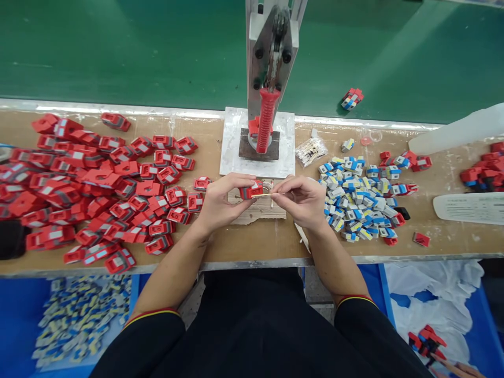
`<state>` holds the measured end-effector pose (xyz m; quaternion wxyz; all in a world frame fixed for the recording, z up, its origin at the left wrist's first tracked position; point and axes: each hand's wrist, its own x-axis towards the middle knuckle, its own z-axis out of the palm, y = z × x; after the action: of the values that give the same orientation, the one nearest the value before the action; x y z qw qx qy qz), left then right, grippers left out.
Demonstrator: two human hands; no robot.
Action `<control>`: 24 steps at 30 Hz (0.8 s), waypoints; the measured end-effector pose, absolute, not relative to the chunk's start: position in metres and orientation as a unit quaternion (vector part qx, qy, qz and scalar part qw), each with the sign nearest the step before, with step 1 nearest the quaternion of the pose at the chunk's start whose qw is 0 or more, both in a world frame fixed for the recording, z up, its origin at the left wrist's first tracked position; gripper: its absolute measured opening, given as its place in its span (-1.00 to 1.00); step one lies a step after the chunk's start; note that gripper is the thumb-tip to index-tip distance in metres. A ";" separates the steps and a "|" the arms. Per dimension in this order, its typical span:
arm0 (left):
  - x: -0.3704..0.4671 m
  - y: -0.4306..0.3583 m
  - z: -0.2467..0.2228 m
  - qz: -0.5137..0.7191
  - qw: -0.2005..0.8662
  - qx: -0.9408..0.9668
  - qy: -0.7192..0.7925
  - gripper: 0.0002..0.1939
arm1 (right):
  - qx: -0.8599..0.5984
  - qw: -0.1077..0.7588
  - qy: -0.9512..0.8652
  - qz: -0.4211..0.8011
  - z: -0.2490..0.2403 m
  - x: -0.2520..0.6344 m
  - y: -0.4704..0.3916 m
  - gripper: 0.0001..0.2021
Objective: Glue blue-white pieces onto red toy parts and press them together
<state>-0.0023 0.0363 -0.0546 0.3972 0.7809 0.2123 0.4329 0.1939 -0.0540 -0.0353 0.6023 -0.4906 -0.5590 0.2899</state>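
My left hand (pixel 225 198) pinches a small red and grey plastic part (pixel 251 190) between thumb and fingers. With closed fingertips, my right hand (pixel 301 200) holds a thin wooden cotton swab (pixel 266 195), its far end at the lower edge of the red part. Whether the tip touches the inside cannot be made out. Beneath both hands lies a torn piece of cardboard (pixel 252 214) with a white swab on it. Just beyond stands a hand press with a red handle (pixel 266 123), over a metal base plate (pixel 232 142); a red part sits beneath its ram.
A large pile of red parts (pixel 106 178) covers the left side. Blue, white and yellow pieces (pixel 354 199) are heaped at right, near a bag of cotton swabs (pixel 311 151). A green belt (pixel 118 52) runs behind. Another person's hand (pixel 464 369) shows at lower right.
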 end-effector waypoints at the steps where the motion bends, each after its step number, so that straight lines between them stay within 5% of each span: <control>1: -0.002 0.036 -0.055 0.430 0.397 0.781 0.217 -0.78 | -0.489 0.601 -0.562 0.290 -0.035 0.193 -0.054 -0.78; 24: -0.006 0.039 -0.051 0.453 0.350 0.794 0.207 -0.75 | -0.491 0.607 -0.593 0.196 -0.022 0.216 -0.056 -0.86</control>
<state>-0.0063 0.0387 -0.0509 0.3498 0.7937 0.2066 0.4528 0.2161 -0.0559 -0.0223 0.6068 -0.4914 -0.5933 0.1958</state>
